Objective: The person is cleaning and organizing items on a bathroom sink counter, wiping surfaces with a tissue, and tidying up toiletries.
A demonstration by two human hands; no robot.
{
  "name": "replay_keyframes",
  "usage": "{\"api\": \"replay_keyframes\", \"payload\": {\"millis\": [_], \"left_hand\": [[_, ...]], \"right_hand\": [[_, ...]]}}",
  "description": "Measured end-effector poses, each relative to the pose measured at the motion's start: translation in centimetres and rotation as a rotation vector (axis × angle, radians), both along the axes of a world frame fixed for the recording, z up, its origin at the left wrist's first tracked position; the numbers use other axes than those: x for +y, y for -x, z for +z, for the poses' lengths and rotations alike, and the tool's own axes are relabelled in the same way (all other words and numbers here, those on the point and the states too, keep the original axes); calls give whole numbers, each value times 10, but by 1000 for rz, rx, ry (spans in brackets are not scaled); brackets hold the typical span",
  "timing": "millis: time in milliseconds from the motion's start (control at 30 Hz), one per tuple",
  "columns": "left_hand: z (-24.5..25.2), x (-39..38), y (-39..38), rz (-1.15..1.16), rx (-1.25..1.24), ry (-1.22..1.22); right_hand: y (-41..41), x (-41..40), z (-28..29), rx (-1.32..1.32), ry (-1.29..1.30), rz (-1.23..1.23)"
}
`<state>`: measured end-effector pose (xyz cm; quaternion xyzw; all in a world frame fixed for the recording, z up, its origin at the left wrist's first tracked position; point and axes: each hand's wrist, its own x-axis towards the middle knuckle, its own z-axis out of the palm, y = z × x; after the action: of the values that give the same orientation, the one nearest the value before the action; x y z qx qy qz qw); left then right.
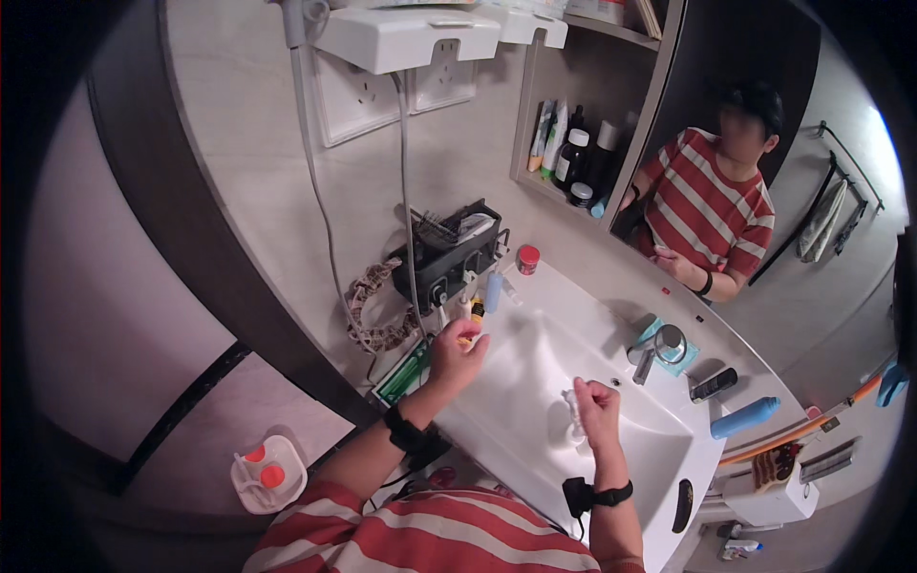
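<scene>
My left hand [458,358] is raised over the left rim of the white washbasin [512,412], fingers curled and parted, near a small yellow-and-black item [478,309] and a light blue bottle [493,290]; whether it touches anything is unclear. Over the basin, my right hand [598,412] is closed around something mostly hidden; a small white object [572,402] shows at its left side, against the white basin. Each wrist bears a black band. Behind the basin stands a chrome faucet [668,345] beside a light blue packet [652,329].
A black wall rack [448,265] holding a brush and toothbrushes hangs at the left, with cables in front. A red-lidded jar [529,259] sits at the back corner. A dark bottle [714,384] and a blue bottle [745,417] stand right of the faucet, below the mirror.
</scene>
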<state>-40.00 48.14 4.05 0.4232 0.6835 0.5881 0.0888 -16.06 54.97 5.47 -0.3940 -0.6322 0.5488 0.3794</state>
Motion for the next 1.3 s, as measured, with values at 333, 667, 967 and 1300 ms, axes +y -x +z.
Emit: {"api": "replay_keyframes", "payload": {"millis": [333,667,967,1300], "left_hand": [[-31,0,49,88,-51,201],[-34,16,63,0,144,58],[-21,5,55,-108,130,36],[-23,4,53,15,169,-22]], "right_hand": [[129,15,-33,46,-29,109],[208,42,-68,-113,-312,82],[199,40,-65,130,-321,57],[208,42,-67,79,-245,184]]}}
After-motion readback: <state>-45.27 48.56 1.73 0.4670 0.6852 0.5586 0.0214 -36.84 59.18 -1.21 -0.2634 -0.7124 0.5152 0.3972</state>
